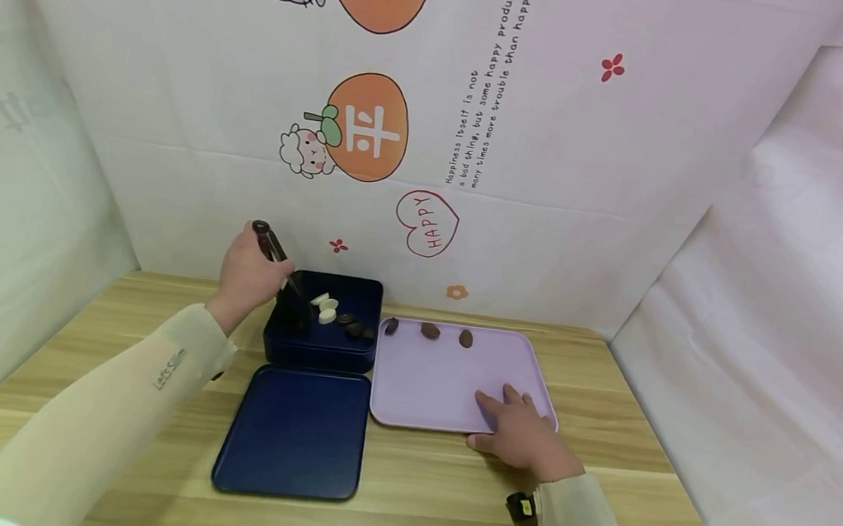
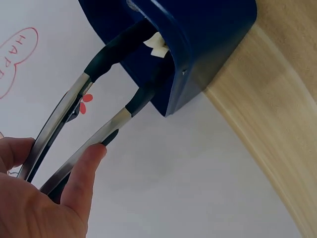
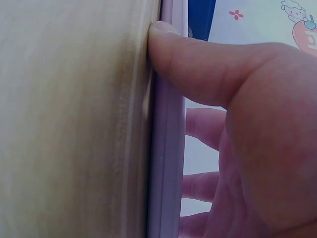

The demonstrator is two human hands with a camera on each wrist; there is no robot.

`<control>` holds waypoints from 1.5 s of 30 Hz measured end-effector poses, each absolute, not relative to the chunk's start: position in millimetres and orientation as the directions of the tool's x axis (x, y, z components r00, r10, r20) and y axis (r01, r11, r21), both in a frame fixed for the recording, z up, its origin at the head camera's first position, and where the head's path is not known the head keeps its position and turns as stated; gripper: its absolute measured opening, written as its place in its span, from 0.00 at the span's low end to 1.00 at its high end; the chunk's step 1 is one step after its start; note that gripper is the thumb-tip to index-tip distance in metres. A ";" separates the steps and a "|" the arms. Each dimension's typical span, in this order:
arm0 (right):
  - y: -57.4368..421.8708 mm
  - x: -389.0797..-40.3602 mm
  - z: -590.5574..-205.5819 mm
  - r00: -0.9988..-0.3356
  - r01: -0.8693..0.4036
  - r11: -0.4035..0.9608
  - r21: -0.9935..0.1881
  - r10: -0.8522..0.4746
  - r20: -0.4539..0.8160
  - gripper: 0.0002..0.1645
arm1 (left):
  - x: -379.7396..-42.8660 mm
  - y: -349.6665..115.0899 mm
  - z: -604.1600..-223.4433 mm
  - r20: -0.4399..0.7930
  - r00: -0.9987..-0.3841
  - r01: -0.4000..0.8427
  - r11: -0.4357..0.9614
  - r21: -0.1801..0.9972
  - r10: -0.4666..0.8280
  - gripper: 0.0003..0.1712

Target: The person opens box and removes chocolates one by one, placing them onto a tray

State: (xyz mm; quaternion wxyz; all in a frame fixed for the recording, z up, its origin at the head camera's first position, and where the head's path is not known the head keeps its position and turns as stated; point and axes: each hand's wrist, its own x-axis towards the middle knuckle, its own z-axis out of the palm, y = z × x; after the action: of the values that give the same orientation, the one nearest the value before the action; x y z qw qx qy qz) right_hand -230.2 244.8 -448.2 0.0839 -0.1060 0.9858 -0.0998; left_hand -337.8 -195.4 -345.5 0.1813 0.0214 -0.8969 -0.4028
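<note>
My left hand [image 1: 248,270] holds a pair of metal tongs [image 2: 103,130] with black ends. The tongs reach down into the dark blue box [image 1: 319,355], beside small white pieces [image 1: 327,316] and several dark brown pieces [image 1: 353,329]. In the left wrist view a white piece [image 2: 157,45] shows near the tong tips, which are partly hidden by the box wall; whether they grip it I cannot tell. My right hand [image 1: 524,437] rests on the front right of the lilac tray [image 1: 426,387], fingers spread over it and thumb at its front edge. Three brown pieces [image 1: 429,330] lie along the tray's back.
A flat dark blue lid [image 1: 292,434] lies on the wooden table [image 1: 433,495] in front of the box. Box, lid and tray stand close together. Behind the table hangs a white printed cloth [image 1: 547,182].
</note>
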 end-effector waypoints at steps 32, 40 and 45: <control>242.9 -230.1 -446.6 -0.963 -0.187 0.959 -0.212 -0.222 -0.155 0.46 | -334.4 -210.9 -340.6 0.135 -0.933 0.013 0.343 0.939 -0.334 0.40; 244.6 -230.4 -448.4 -0.963 -0.187 0.960 -0.208 -0.221 -0.154 0.47 | -338.9 -223.1 -346.7 0.039 -0.923 0.004 0.093 0.996 -0.382 0.37; 245.1 -231.1 -449.3 -0.963 -0.190 0.960 -0.204 -0.223 -0.153 0.47 | -340.0 -224.6 -345.8 0.004 -0.922 -0.013 0.040 0.999 -0.388 0.39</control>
State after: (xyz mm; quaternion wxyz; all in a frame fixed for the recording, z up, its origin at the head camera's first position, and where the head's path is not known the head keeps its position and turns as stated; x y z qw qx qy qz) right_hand -231.1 245.1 -449.3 0.0875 -0.1049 0.9861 -0.0944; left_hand -340.0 -224.6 -345.8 0.1383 0.1416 -0.7078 -0.6781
